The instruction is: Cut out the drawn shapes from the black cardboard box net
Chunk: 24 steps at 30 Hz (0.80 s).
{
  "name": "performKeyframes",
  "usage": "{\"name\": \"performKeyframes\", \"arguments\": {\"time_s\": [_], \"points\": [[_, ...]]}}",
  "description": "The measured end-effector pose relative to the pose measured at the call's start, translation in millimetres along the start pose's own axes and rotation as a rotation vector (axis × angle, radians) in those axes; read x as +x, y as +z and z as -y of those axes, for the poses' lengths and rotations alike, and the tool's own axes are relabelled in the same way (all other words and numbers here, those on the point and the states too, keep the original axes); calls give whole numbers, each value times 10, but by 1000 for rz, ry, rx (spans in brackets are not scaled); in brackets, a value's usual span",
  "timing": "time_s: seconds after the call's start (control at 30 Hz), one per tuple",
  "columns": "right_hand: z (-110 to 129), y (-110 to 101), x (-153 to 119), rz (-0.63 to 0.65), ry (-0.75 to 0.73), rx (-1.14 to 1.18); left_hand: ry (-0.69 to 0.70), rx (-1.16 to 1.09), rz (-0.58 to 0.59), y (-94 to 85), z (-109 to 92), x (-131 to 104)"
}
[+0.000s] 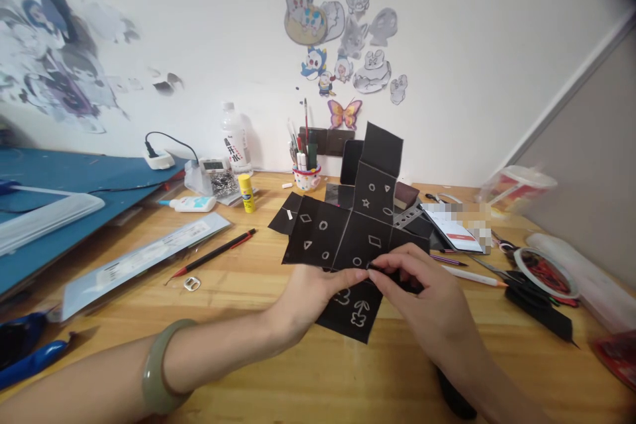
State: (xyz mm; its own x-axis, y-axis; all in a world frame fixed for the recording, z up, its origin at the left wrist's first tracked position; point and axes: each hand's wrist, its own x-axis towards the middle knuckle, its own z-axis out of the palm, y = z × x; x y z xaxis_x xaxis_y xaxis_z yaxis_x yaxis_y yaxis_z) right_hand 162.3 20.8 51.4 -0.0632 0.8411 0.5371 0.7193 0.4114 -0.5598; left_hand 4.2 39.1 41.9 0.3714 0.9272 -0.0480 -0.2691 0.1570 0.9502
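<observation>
A black card (342,232) made of several square panels, with white outlined shapes and flowers drawn on it, is held up above the wooden table. My left hand (311,291) grips it from below, its thumb lying at the card's lower middle and the other fingers hidden behind. The thumb and forefinger of my right hand (422,285) pinch together at the card just beside the left thumb, closing on something dark and too small to make out. One panel stands upright at the top, and the flower panel hangs below my left thumb.
On the left lie a red-black pencil (213,253), a ring pull (192,283) and a long plastic packet (149,262). Behind stand a glue stick (246,193), a bottle (235,139) and a pen cup (307,175). Scissors, a phone (452,228) and a round tub (546,271) are at right.
</observation>
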Motion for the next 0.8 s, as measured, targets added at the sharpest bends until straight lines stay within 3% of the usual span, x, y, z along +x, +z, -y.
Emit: {"name": "performKeyframes", "arguments": {"time_s": [0.3, 0.8], "points": [[24, -65, 26, 59, -15, 13, 19, 143, -31, -15, -58, 1], [51, -105, 16, 90, -63, 31, 65, 120, -19, 4, -117, 6]]}}
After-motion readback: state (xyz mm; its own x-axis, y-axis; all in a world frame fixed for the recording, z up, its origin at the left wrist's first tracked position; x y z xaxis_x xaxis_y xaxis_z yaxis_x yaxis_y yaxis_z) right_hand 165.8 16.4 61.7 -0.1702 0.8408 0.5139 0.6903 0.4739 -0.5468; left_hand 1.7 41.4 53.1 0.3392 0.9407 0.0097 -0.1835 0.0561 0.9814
